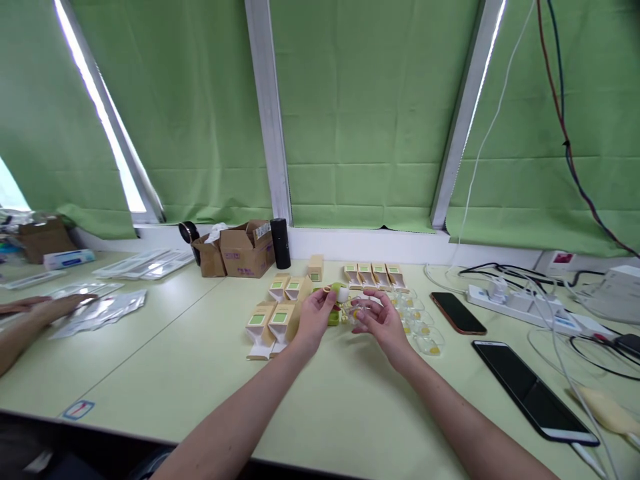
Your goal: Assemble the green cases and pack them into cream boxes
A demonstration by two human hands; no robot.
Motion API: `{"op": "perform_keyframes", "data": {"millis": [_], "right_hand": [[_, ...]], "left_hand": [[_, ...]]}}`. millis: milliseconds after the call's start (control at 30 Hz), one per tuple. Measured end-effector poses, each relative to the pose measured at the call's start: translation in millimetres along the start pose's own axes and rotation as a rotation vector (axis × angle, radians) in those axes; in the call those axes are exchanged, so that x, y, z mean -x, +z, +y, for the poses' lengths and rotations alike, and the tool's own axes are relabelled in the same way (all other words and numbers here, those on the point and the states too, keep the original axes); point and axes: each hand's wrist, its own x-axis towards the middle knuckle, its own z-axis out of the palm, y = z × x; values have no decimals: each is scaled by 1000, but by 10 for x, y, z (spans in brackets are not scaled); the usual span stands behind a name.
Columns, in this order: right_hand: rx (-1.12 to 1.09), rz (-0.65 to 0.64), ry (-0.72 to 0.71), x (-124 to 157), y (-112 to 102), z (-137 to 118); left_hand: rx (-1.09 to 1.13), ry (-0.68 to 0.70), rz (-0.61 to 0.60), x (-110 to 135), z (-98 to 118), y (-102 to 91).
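My left hand point(316, 319) is closed on a small object with a round white end point(342, 293); its exact kind is unclear. A green piece point(333, 318) shows just below these fingers, partly hidden. Facing it, my right hand point(381, 325) pinches a small clear plastic piece point(356, 311) with some yellow in it. Beside the right hand, several clear plastic pieces with yellow parts point(429, 344) lie in rows. Small cream cartons with green labels point(283, 320) stand next to the left hand, the front ones with flaps open.
More cream cartons point(379, 276) line the back, near a black cylinder point(281, 244) and cardboard boxes point(247, 251). Two phones point(533, 387) and a power strip point(523, 308) with cables lie at right. At left, another person's hands point(55, 308) touch silvery packets point(107, 313).
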Motion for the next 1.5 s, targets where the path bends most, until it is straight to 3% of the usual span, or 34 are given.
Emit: {"op": "perform_keyframes", "data": {"millis": [167,400,1500], "right_hand": [[39,58,-74,-25,36,72],[29,80,-70,-25,39,95],[77,119,-94,13,60,91]], "left_hand": [[-35,-10,-28,60,87,47],[-100,7,-53,110,161,76],[-146,14,-100,165,149,127]]}}
